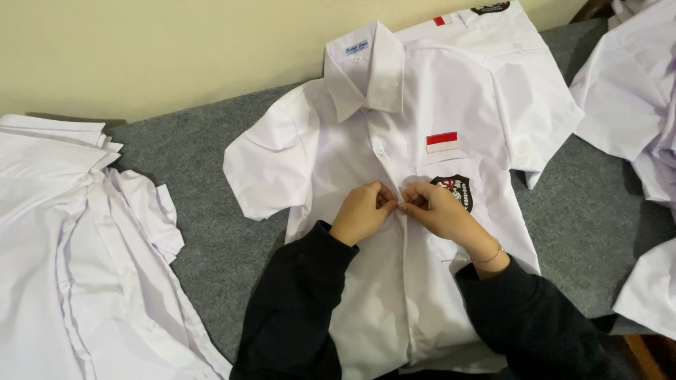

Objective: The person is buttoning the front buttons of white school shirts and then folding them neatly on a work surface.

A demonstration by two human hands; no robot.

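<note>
White cotton shirt lies front up on the grey felt surface, collar toward the wall. Both hands meet at its placket, just below the flag patch and beside the black badge. Left hand and right hand each have fingers pinched together on the shirt's front edge. Left of the shirt sits a stack of white shirts; more shirts lie to its right.
</note>
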